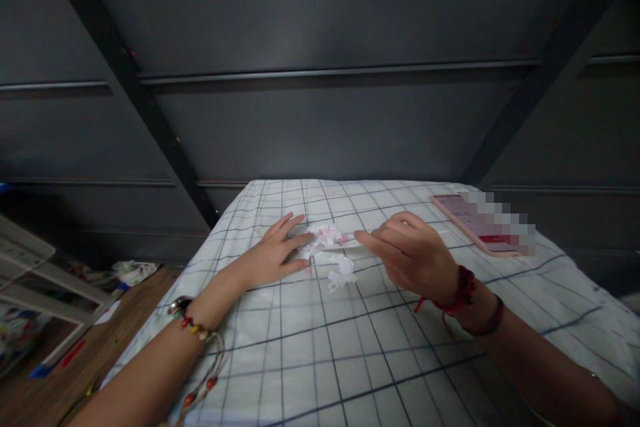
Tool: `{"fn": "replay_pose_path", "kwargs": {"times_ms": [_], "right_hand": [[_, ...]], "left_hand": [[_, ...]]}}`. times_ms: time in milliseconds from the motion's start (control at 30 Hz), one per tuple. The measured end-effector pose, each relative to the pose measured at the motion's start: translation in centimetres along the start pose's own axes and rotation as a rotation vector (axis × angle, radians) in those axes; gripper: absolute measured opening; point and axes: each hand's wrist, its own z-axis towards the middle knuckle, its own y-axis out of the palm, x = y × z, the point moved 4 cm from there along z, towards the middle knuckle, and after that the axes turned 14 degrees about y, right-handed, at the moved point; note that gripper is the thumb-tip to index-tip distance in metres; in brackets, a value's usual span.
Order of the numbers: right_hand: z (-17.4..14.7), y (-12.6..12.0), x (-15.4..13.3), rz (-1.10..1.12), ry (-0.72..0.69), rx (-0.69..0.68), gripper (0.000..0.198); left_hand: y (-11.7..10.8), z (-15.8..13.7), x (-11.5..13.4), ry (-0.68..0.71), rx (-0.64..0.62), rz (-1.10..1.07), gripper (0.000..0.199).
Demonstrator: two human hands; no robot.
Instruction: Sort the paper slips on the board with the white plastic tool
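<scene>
My left hand [280, 250] lies palm down on the checked cloth with its fingers spread. Its fingertips touch a crumpled white paper [327, 235] with pink marks. Just below that is a second small white crumpled piece [342, 272], apart from both hands. Opposite, my right hand [407, 247] is closed, fingers curled and index finger towards the paper. A thin white strip [357, 247] runs from the crumpled paper to this hand's fingers, which appear to grip it; the palm side is hidden.
White cloth with dark grid lines [300, 360] covers the surface under my hands. A phone in a pink case [465, 223] rests at the right. Dark panels [320, 127] rise behind the far edge. To the left, a pale frame [50, 280] stands on a wooden floor [107, 347].
</scene>
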Motion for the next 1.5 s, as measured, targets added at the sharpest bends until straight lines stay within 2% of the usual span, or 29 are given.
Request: {"fn": "replay_pose_path", "kwargs": {"times_ms": [633, 800, 933, 1167, 1500], "right_hand": [[0.1, 0.7, -0.6, 0.011, -0.006, -0.021, 0.028], [0.3, -0.2, -0.3, 0.006, -0.039, -0.053, 0.030], [0.4, -1.0, 0.1, 0.004, -0.041, -0.025, 0.029], [0.4, -0.5, -0.2, 0.002, -0.053, -0.033, 0.029], [0.2, -1.7, 0.9, 0.011, -0.012, -0.035, 0.027]], "left_hand": [[0.2, -0.1, -0.3, 0.015, 0.007, 0.036, 0.047], [0.2, -0.1, -0.3, 0.022, 0.006, 0.020, 0.047], [0.2, -0.1, -0.4, 0.017, -0.008, 0.014, 0.049], [0.4, 0.2, 0.0, 0.005, -0.011, 0.026, 0.059], [0.8, 0.1, 0.1, 0.024, -0.024, 0.018, 0.060]]}}
